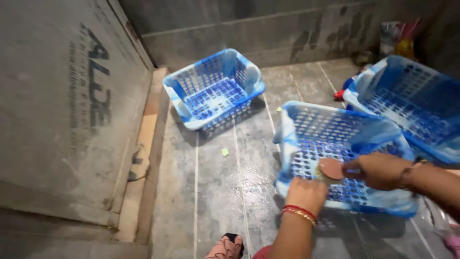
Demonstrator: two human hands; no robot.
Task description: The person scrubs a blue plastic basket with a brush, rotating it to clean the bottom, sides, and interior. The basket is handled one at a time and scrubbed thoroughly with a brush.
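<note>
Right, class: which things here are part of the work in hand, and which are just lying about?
In hand:
left hand gripping the near basket
right hand pressing a round brown scrubber inside it

Lying about:
far-left basket
far-right basket
small yellowish scrap on the wet floor
grey board leaning at left

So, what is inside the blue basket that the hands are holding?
Inside the blue basket the right hand presses a round brownish pad on the perforated bottom. The left hand holds the near rim. The area under the hands is covered.
</note>
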